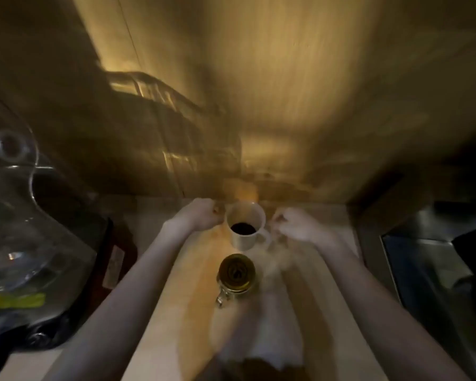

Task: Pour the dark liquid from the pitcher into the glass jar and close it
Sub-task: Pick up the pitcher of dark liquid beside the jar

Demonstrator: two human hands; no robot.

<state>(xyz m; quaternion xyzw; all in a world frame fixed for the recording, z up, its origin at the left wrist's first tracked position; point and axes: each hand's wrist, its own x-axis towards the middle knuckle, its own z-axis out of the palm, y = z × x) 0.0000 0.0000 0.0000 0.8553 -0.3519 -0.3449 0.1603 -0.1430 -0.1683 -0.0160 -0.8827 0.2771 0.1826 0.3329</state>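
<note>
A white pitcher (245, 237) with dark liquid in its bottom stands on the wooden counter (182, 298), near the back wall. Just in front of it stands a small glass jar (237, 273) with a wire clasp on its near side; whether its lid is on I cannot tell. My left hand (201, 215) is curled into a fist right against the pitcher's left rim. My right hand (297, 226) hovers to the right of the pitcher, close to its handle, blurred by motion, fingers loosely curled with nothing visible in them.
A steel sink (429, 259) lies to the right of the counter. A wire dish rack (160, 92) hangs at the back left. Clear glassware (11, 149) and a dark bag with a yellow label (14, 301) crowd the left side.
</note>
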